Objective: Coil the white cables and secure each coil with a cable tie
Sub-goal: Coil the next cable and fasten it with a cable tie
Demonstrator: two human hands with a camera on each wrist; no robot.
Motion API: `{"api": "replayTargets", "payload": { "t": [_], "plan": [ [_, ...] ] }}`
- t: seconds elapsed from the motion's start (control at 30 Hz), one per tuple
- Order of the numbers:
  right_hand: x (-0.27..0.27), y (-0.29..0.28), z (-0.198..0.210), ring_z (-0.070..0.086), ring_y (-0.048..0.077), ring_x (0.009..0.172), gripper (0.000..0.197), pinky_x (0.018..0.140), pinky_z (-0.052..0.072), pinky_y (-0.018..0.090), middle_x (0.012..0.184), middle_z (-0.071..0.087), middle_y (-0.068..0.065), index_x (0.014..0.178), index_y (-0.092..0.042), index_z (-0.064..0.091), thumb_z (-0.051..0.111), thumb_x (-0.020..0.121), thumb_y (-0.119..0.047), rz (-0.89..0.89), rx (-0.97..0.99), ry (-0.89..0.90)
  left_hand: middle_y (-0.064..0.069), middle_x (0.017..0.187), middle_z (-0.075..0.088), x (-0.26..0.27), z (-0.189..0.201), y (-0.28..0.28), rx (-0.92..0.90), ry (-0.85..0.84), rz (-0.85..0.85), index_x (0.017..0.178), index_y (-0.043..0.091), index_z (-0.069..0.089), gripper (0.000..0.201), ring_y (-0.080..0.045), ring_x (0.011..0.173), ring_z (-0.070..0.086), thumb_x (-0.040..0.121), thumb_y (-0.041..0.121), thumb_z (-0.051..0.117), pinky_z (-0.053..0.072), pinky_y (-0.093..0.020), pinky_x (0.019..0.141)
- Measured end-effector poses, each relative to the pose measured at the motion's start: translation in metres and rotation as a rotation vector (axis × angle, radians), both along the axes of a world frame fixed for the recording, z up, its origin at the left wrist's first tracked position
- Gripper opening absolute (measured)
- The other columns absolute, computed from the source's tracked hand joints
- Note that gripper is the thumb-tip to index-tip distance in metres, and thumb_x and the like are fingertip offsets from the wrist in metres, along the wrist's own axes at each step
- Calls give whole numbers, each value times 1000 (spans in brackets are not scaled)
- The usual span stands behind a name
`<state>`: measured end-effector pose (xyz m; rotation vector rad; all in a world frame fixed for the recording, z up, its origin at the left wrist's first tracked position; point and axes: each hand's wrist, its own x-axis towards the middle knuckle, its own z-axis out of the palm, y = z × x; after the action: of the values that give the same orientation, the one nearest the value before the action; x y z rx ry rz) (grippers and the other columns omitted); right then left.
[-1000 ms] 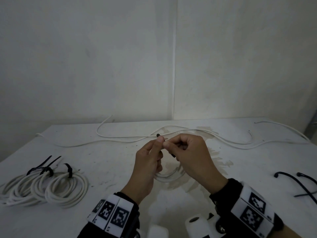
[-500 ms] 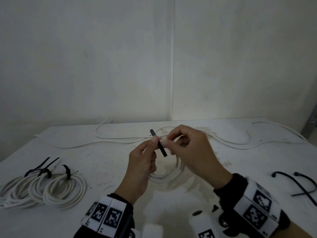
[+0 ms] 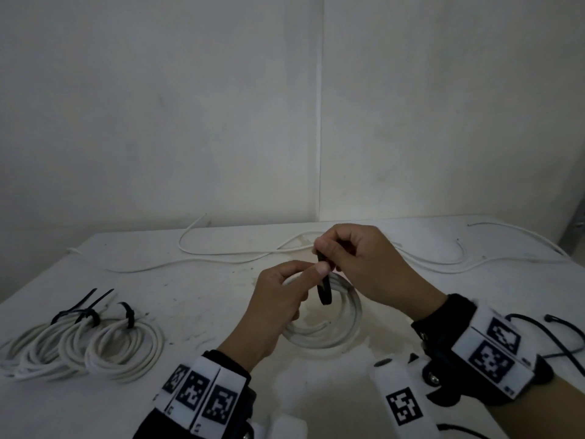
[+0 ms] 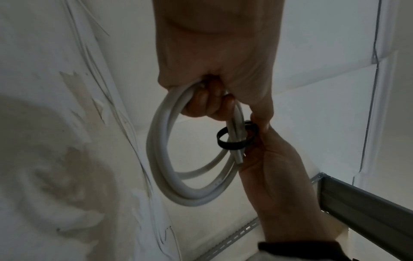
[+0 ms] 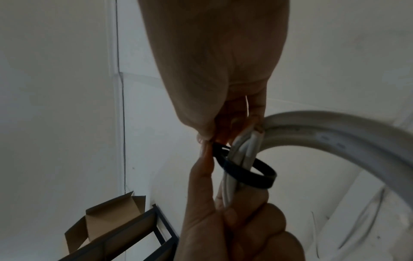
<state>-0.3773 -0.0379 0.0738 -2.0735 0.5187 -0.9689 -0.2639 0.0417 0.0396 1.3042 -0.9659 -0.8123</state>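
My left hand (image 3: 311,274) holds a small coil of white cable (image 3: 348,315) above the table, fingers curled round its strands (image 4: 201,102). A black cable tie (image 3: 324,289) forms a loose loop round the bundled strands (image 4: 234,139), not drawn tight. My right hand (image 3: 326,253) pinches the tie's upper end between thumb and forefinger (image 5: 210,143), just above the left thumb. In the right wrist view the tie's loop (image 5: 248,172) circles the strands above the left hand's fingers (image 5: 234,220). The tie's head is hidden by fingers.
Three tied white coils (image 3: 85,343) lie at the table's left. Loose white cables (image 3: 221,258) run along the back edge. Spare black ties (image 3: 544,331) lie at the right. A cardboard box (image 5: 107,219) and a metal frame (image 4: 368,203) stand off the table.
The tie stood out straight between my fingertips; now it hangs as a loop round the coil. My right hand has risen above the left, which sits lower and nearer me.
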Motion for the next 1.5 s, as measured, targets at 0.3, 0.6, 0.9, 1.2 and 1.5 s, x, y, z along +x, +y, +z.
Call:
{"api": "replayTargets", "payload": {
  "t": [0.3,0.6,0.9,1.2,1.5],
  "plan": [
    [-2,-2,0,55,4,59,16,59,46,15,65,61,-1,73,-12,63,58,88,-17,0,98,-59,13,38,39,-5,7,-1,-23,-1,18,75,18,71,17,-3,35,32,80,33,62,25,-14,38],
    [-3,-1,-1,55,15,54,19,59,49,35,56,61,-4,68,-22,60,65,84,-14,-23,0,-88,14,37,46,-9,9,-1,-61,-57,45,65,15,66,21,-1,35,38,85,20,61,28,-10,39],
    [-2,-7,10,53,9,40,16,43,46,19,47,57,-2,75,-14,50,54,91,-13,-50,111,-127,16,38,49,-12,12,-2,-77,-79,33,75,12,67,14,2,38,44,86,17,61,31,-8,41],
    [-2,-5,7,53,5,46,15,50,44,17,48,57,-7,77,-22,50,55,90,-16,-21,28,-161,15,39,51,-15,9,-4,-127,0,86,73,17,69,10,2,39,44,81,17,65,32,-8,42],
    [4,-1,3,52,4,47,16,53,46,24,59,56,-2,76,-10,48,57,89,-10,-41,-13,-103,13,39,53,-15,5,0,-156,-56,85,60,12,64,22,3,38,47,81,9,65,33,-5,43]
  ]
}}
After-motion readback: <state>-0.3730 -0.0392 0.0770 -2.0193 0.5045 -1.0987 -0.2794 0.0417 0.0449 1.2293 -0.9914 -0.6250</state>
